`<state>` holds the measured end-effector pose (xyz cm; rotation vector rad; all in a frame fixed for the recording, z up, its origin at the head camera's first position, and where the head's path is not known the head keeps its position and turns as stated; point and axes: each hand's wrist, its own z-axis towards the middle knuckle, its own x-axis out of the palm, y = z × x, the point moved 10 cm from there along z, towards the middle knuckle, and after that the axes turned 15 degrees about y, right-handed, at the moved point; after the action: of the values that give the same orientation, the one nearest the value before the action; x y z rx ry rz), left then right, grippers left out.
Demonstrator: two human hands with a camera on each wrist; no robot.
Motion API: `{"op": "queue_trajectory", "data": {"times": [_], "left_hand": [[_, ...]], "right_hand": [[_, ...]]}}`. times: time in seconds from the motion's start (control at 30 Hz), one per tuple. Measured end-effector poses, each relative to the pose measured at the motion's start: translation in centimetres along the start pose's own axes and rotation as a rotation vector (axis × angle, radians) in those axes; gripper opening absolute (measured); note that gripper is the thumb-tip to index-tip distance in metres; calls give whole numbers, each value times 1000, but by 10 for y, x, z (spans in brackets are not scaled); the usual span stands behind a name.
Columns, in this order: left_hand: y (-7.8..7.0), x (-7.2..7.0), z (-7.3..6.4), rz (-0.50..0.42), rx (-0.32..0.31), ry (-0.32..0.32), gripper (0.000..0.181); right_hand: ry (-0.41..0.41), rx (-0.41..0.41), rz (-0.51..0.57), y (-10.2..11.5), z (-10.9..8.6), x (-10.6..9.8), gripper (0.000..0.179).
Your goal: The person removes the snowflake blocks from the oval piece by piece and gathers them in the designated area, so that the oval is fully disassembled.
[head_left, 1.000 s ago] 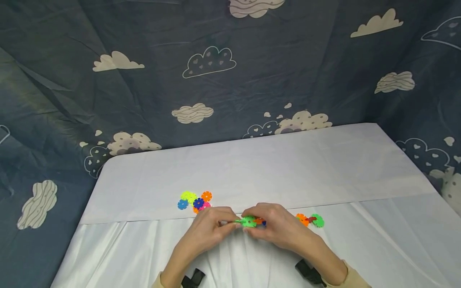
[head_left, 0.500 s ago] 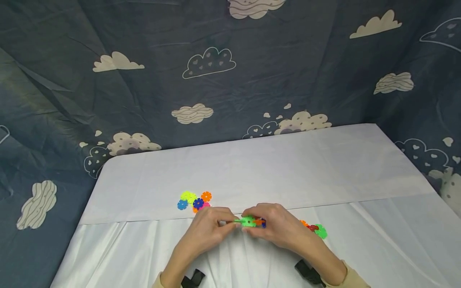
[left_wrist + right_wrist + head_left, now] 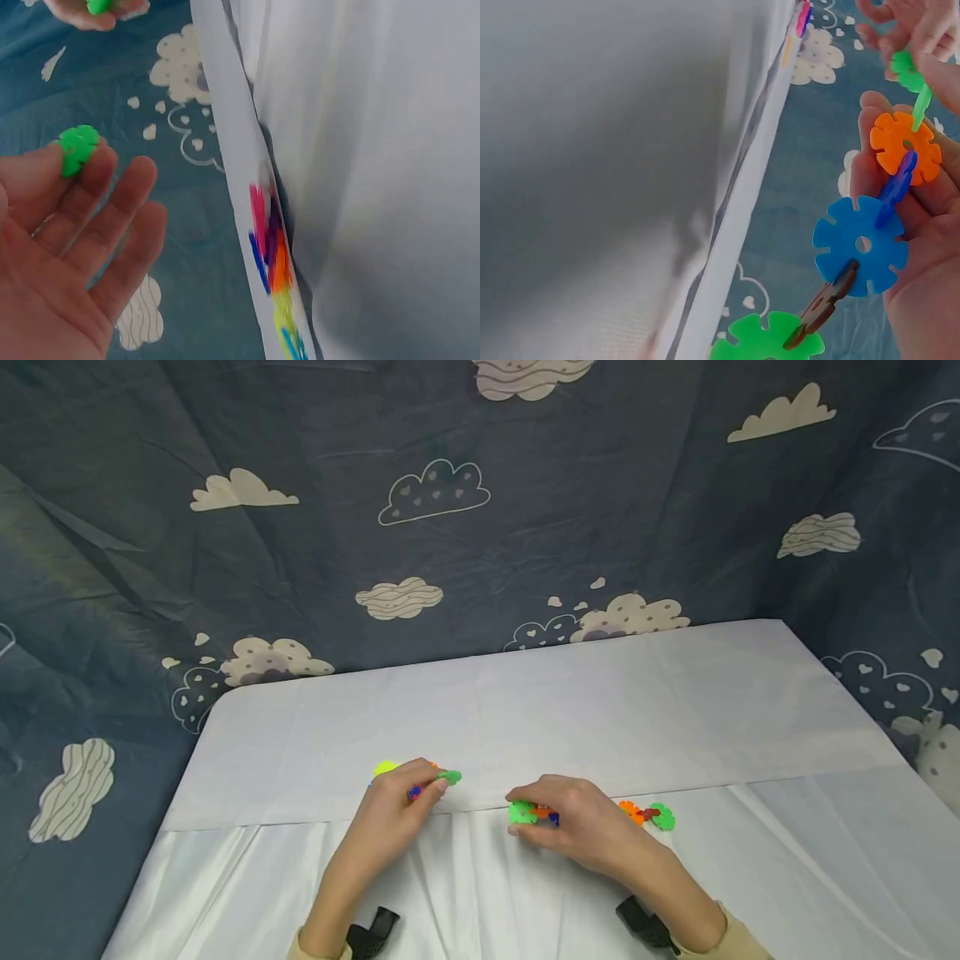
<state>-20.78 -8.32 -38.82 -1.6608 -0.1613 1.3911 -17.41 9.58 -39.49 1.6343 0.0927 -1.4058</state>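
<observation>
Between thumb and forefinger my left hand [image 3: 386, 814] pinches a loose green notched disc [image 3: 78, 148]; its other fingers are spread in the left wrist view. My right hand [image 3: 588, 827] pinches the green end disc [image 3: 522, 812] of a chain of slotted plastic discs. In the right wrist view the chain runs from that end through an orange disc [image 3: 906, 146], a dark blue disc [image 3: 895, 191], a blue disc [image 3: 861, 246] and a brown disc [image 3: 821, 304] to a green disc [image 3: 769, 337]. Part of the chain is hidden behind the right hand in the head view.
A pile of loose discs, with yellow discs [image 3: 386, 767] showing, lies beneath and behind the left hand on the white tablecloth [image 3: 480, 718]. The chain's far end, a green disc [image 3: 663, 817], sticks out right of the right hand. A dark cloud-patterned curtain [image 3: 322, 552] hangs behind.
My left hand has moved away from the right hand, leftward and up to the pile, with a green disc in its fingers. The right hand stays nearly in place; the chain's far end has swung slightly.
</observation>
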Motion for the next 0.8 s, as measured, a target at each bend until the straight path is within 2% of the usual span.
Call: {"op": "queue_trajectory", "data": {"times": [0.1, 0.17, 0.4, 0.53, 0.67, 0.8], "left_hand": [[7, -4, -1, 22, -21, 13, 15], [14, -7, -2, 23, -63, 19, 15], [55, -24, -11, 46, -325, -60, 11], [73, -28, -16, 82, -434, -56, 6], [82, -29, -18, 139, -469, -49, 8], [72, -31, -18, 209, -427, -63, 14]], "right_hand": [[-13, 13, -10, -1, -2, -2, 33], [-15, 19, -12, -2, -2, -3, 33], [-5, 48, -12, -5, -3, -3, 34], [8, 68, -5, -8, -3, -1, 34], [21, 81, 8, -9, -3, 0, 33], [23, 87, 9, -9, -3, 1, 33]]}}
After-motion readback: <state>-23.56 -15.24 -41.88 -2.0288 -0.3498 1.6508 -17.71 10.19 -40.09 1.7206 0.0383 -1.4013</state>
